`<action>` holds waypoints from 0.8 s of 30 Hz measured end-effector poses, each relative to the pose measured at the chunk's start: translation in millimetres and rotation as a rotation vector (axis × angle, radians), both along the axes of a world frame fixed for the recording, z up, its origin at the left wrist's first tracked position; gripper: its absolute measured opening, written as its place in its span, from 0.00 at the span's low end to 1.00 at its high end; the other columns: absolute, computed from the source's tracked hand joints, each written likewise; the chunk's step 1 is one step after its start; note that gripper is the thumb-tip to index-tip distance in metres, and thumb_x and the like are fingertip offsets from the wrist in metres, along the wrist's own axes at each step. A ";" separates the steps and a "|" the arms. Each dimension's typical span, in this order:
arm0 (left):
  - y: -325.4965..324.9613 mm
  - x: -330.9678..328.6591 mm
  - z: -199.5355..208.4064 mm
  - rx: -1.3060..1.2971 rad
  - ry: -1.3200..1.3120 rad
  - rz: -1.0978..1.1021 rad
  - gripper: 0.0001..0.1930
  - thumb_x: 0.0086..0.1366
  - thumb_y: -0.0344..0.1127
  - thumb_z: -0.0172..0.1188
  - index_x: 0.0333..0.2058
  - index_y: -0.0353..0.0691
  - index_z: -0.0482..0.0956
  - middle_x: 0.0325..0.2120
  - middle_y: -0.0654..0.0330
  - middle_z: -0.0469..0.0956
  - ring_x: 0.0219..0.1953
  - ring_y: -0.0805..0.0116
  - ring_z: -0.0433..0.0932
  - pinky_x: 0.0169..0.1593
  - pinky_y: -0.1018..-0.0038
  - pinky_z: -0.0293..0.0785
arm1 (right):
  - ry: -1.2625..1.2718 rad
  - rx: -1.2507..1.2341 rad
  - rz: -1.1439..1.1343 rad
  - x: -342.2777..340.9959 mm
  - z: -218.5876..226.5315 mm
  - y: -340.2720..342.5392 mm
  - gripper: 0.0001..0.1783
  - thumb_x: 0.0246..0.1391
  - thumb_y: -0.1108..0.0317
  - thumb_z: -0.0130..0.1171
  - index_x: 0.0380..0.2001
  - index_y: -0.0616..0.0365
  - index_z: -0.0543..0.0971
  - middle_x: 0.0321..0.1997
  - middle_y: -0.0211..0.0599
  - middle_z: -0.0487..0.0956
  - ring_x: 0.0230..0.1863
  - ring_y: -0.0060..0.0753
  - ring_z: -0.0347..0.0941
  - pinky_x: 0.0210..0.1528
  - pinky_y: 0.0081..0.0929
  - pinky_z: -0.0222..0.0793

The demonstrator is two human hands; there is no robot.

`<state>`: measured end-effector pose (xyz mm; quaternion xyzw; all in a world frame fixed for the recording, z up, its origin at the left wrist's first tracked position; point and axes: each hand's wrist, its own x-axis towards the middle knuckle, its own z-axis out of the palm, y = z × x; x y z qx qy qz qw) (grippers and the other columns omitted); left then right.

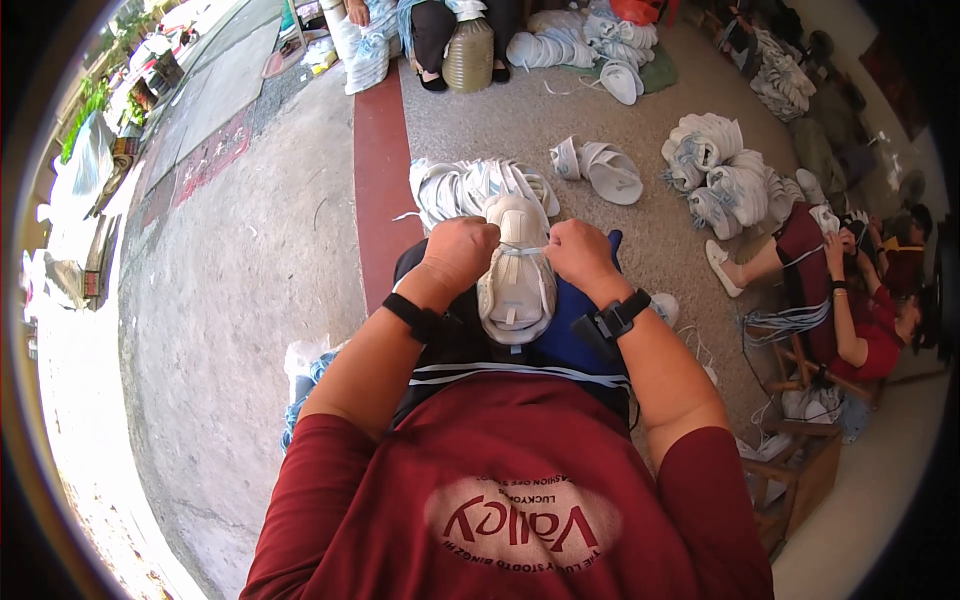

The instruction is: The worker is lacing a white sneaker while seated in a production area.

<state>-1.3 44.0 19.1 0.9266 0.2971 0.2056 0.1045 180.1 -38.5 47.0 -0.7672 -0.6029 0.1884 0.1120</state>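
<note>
A white and beige shoe upper rests across my lap, its narrow rounded end pointing away from me. A pale lace runs across it, stretched between my two fists. My left hand is closed on the lace at the shoe's left edge. Closed on the lace's other side is my right hand, just right of the shoe. Further pale blue-white laces lie across my waist. Just beyond the shoe, a row of stacked white shoe uppers lies on the ground.
Two or so loose white uppers lie ahead, with bundled uppers further right. Seated at the right, a co-worker in red handles a shoe near a wooden stool. At the far side, a large ribbed jug stands between another person's feet.
</note>
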 end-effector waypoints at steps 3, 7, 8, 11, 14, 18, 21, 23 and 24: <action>1.2 -3.1 -6.2 -0.006 -0.018 0.047 0.06 0.54 0.34 0.55 0.22 0.41 0.76 0.22 0.57 0.76 0.28 0.55 0.76 0.32 0.65 0.73 | -0.318 0.485 0.346 -9.7 -9.2 -12.1 0.06 0.42 0.68 0.54 0.19 0.58 0.73 0.16 0.40 0.73 0.21 0.44 0.73 0.23 0.38 0.67; 0.2 -7.8 -22.0 -0.077 0.040 0.135 0.07 0.56 0.36 0.54 0.23 0.42 0.77 0.23 0.55 0.77 0.29 0.54 0.76 0.33 0.64 0.72 | -0.409 0.486 0.712 2.3 -30.2 -40.4 0.02 0.42 0.71 0.51 0.23 0.55 0.71 0.13 0.37 0.72 0.18 0.40 0.73 0.20 0.32 0.69; -2.6 -10.0 -25.9 -0.120 0.023 0.131 0.07 0.56 0.36 0.54 0.24 0.42 0.77 0.24 0.54 0.77 0.29 0.53 0.76 0.34 0.63 0.72 | -0.441 0.449 0.663 8.5 -30.5 -45.5 0.03 0.43 0.71 0.51 0.25 0.55 0.71 0.13 0.36 0.71 0.17 0.38 0.73 0.20 0.31 0.69; -12.3 -13.7 -34.5 -0.182 -0.035 0.051 0.08 0.56 0.36 0.53 0.25 0.40 0.77 0.24 0.52 0.76 0.30 0.52 0.76 0.35 0.63 0.72 | -0.396 0.413 0.570 6.6 -34.7 -51.1 0.07 0.45 0.69 0.51 0.30 0.57 0.70 0.14 0.38 0.72 0.20 0.40 0.74 0.21 0.34 0.70; -29.2 -16.3 -36.2 -0.215 -0.093 0.040 0.09 0.57 0.36 0.53 0.25 0.37 0.76 0.25 0.51 0.76 0.30 0.51 0.76 0.36 0.63 0.72 | -0.276 0.326 0.418 -20.5 -36.3 -54.2 0.12 0.47 0.69 0.51 0.37 0.61 0.69 0.16 0.41 0.73 0.23 0.43 0.75 0.22 0.37 0.70; -41.3 -12.8 -27.7 -0.153 0.019 0.050 0.10 0.55 0.38 0.54 0.26 0.36 0.75 0.26 0.49 0.76 0.30 0.50 0.76 0.35 0.62 0.72 | -0.290 0.275 0.307 -33.7 -54.7 -57.4 0.19 0.50 0.70 0.48 0.45 0.68 0.65 0.22 0.50 0.75 0.27 0.50 0.75 0.26 0.40 0.72; -42.7 -6.7 -27.6 -0.138 0.092 0.092 0.10 0.53 0.37 0.53 0.28 0.35 0.75 0.26 0.49 0.76 0.30 0.51 0.77 0.35 0.62 0.73 | -0.297 0.285 0.361 -27.3 -62.4 -53.0 0.18 0.51 0.71 0.46 0.46 0.69 0.64 0.23 0.53 0.75 0.27 0.52 0.75 0.27 0.40 0.73; -39.1 -2.9 -28.6 -0.137 0.115 0.105 0.10 0.52 0.36 0.53 0.29 0.35 0.74 0.26 0.48 0.76 0.29 0.51 0.77 0.35 0.62 0.73 | -0.291 0.271 0.384 -21.6 -64.6 -46.5 0.18 0.51 0.71 0.45 0.46 0.68 0.64 0.24 0.54 0.75 0.26 0.52 0.75 0.27 0.41 0.72; -37.5 -1.5 -29.2 -0.141 0.139 0.119 0.10 0.51 0.35 0.52 0.29 0.34 0.74 0.26 0.48 0.76 0.29 0.51 0.77 0.35 0.62 0.73 | -0.283 0.253 0.408 -18.5 -65.5 -43.4 0.18 0.51 0.72 0.45 0.46 0.68 0.64 0.24 0.54 0.75 0.26 0.53 0.75 0.27 0.41 0.72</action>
